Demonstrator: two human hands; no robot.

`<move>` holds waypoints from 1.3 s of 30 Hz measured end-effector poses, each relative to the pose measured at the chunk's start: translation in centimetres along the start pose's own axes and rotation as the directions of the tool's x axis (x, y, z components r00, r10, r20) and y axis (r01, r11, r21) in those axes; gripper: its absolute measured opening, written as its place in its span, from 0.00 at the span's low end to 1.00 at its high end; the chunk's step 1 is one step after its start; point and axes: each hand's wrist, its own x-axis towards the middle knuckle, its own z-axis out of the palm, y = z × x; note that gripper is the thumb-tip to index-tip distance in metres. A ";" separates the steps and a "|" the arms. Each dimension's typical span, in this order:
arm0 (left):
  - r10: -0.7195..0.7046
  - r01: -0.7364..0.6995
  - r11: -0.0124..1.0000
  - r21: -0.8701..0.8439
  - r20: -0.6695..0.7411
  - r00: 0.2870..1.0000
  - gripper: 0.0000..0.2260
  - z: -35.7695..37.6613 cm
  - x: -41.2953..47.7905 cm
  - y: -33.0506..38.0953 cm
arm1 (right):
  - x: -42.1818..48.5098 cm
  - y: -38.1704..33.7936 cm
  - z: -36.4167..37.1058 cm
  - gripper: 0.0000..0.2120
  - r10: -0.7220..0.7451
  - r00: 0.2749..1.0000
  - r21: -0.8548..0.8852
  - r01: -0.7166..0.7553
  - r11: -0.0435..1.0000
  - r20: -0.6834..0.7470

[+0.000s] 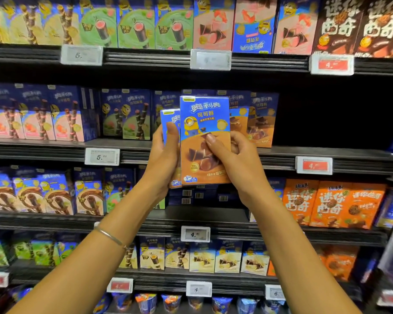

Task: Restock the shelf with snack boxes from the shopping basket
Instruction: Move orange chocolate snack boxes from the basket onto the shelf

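**Head view.** Two snack boxes are held upright before a stocked store rack.

- **Boxes:**
  - The front box (pixel 204 118) is blue above and orange-brown below.
  - It reads "奥利奥" in white, with "可可酥" in yellow beneath.
  - A yellow goggled cartoon figure stands at its left, above pictured chocolate-coloured wafer pieces.
  - A round "100%" seal sits near its lower left corner; the small print along the bottom is not legible.
  - The rear box (pixel 171 117), of the same blue, shows only as a strip at the left, overlapped by the front box.
- **Hands:**
  - The left hand (pixel 166 155) grips the rear box, thumb laid up its face and fingers hidden behind.
  - The right hand (pixel 235 155) grips the front box, thumb pressed over the wafer picture and fingers curled round the right edge.
  - A bracelet (pixel 110 236) circles the left wrist.
- **Position:**
  - Both boxes are in the air in front of the second shelf (pixel 43 151) from the top.
  - A matching row (pixel 260 123) stands on that shelf behind and to the right of them, its tops also reading "奥利奥".
- **Other writing:**
  - The upper tag (pixel 81 55) reads "5."
  - The red tag (pixel 331 64) reads "4.90".
  - The middle tag (pixel 102 156) reads "5." with small digits too blurred to read.
  - The lower tag (pixel 195 234) reads "4."
  - The brown boxes (pixel 340 23) at top right and the orange boxes (pixel 329 206) at lower right both read "迷你曲奇".
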 end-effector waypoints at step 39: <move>-0.038 0.041 0.999 0.027 -0.115 0.993 0.23 -0.1 4.0 1.9 | 11.1 3.7 -11.1 0.40 -0.188 0.882 -0.571 -0.107 0.814 -0.432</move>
